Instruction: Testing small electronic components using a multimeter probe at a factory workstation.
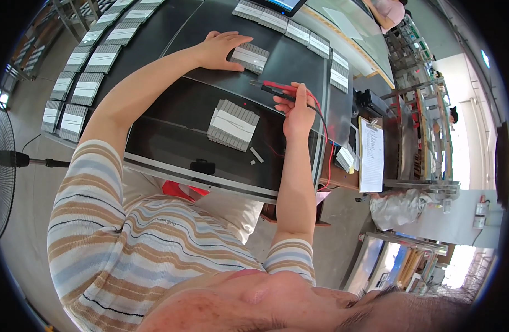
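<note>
My left hand reaches across the black tabletop. Its thumb and fingers span the left end of a flat pack of grey ribbed pieces with a pale band across it. In my right hand are two test probes, a red probe and a black probe. Their tips point left, just below the pack and apart from it. A red lead runs from my right hand down past the table's right edge. Closer to me lies a larger grey ribbed stack with a white band, touched by neither hand.
Rows of similar packs line the left side; others run along the far edge beneath a screen. Small pale scraps lie near the larger stack. A clipboard sits right. A fan stands left; another person is far right.
</note>
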`<state>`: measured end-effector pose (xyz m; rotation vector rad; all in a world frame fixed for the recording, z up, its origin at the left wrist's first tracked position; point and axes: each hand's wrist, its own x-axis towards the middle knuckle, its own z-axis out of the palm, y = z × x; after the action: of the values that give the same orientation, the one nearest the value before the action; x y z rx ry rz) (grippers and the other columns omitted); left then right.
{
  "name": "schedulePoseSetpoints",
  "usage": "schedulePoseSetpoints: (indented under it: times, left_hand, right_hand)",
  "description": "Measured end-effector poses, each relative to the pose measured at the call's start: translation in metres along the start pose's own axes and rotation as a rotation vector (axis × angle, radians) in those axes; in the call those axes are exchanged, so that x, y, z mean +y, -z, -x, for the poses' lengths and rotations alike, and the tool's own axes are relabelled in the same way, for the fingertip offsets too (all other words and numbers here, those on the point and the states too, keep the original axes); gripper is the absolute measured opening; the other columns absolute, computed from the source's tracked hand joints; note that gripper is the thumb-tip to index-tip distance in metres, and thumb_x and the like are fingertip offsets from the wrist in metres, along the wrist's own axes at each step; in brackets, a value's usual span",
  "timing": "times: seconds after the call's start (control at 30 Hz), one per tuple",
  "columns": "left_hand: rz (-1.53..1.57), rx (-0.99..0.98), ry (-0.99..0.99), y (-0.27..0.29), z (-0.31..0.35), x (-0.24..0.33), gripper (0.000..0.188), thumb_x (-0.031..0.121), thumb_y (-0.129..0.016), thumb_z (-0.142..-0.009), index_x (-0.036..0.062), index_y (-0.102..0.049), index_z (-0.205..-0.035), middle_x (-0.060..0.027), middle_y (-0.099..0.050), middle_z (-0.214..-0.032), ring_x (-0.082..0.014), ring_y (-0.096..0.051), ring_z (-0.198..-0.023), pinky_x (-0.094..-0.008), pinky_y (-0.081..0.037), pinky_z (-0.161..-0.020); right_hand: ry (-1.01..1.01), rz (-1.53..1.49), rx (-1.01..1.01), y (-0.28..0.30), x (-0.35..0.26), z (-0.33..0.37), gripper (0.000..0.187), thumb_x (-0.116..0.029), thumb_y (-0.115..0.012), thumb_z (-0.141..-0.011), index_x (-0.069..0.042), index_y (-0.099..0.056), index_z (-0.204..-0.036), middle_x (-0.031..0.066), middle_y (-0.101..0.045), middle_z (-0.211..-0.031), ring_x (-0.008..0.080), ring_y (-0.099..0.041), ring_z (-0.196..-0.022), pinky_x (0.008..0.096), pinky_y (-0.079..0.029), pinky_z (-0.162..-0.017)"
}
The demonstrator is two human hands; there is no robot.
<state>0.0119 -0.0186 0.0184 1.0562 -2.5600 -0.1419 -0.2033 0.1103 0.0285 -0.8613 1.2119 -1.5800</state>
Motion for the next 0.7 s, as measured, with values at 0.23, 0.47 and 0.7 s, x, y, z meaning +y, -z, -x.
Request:
schedulePoseSetpoints:
  times: [0.23, 0.47, 0.7]
  left_hand:
    - [0.045, 0.054, -0.123, 0.013, 0.022, 0.022, 0.074, 0.034, -0.069, -0.062, 0.0147, -0.035, -0.126, -0.0134, -0.043, -0.12, -0.0264, -0.033, -0.118, -0.0405, -0.02, -0.098]
    - [0.106, 0.045, -0.179, 0.008, 0.048, 0.042, 0.07, 0.037, -0.067, -0.065, 0.0145, -0.037, -0.124, -0.0075, -0.044, -0.12, -0.0228, -0.034, -0.117, -0.0398, -0.02, -0.097]
    - [0.106, 0.038, -0.17, 0.007, 0.049, 0.04, 0.07, 0.038, -0.067, -0.065, 0.0145, -0.037, -0.124, -0.0067, -0.044, -0.12, -0.0221, -0.034, -0.117, -0.0395, -0.02, -0.097]
  right_hand:
    - [0.01, -0.004, 0.011, 0.003, 0.0, 0.0, 0.031, -0.028, -0.043, -0.088, 0.001, -0.05, -0.094, 0.0126, -0.055, -0.078, 0.0202, -0.06, -0.057, 0.0233, -0.047, -0.043]
    - [-0.016, 0.068, -0.062, -0.001, 0.0, 0.001, 0.028, -0.026, -0.044, -0.088, 0.001, -0.05, -0.094, 0.012, -0.056, -0.078, 0.0199, -0.06, -0.058, 0.0228, -0.048, -0.044]
    - [-0.032, 0.09, -0.049, 0.0, 0.002, -0.001, 0.028, -0.025, -0.045, -0.088, 0.002, -0.05, -0.093, 0.0116, -0.057, -0.078, 0.0198, -0.061, -0.059, 0.0228, -0.048, -0.045]
